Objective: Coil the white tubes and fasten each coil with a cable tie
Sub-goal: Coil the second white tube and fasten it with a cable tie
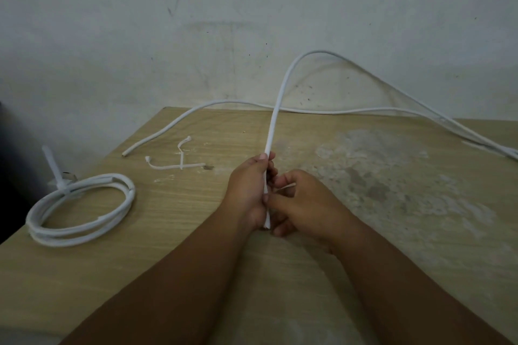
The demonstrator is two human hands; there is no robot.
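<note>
White tube (270, 134) held upright over the middle of the table (196, 246), clamped in the left hand (248, 190), fingers wrapped round it, thumb lying up along it, cut end poking out just below the palm. Right hand (305, 202) pressed close beside, fingers curled, thumb and fingertips pinching the same tube low down; thin white sliver (288, 185) between those fingers, too small to identify. Above the grip, a steep rise, a high arch in front of the scuffed wall (252, 8), then a long slope down to the table's right edge. Second length of tube (173, 123) lying along the far edge, open end resting near the far left corner, other end running off at the right edge just beside the first; one tube or two, not possible to tell there. Finished coil (129, 196) flat at the left edge, several loops stacked together, bound on its far side by a cable tie (54, 165) with the tail sticking up. Two loose cable ties (168, 167) crossed over each other on the bare wood between the coil and the open tube end, well apart from both hands. Pale, worn patch (392, 176) spread across the right half of the table, reaching towards the right edge.
</note>
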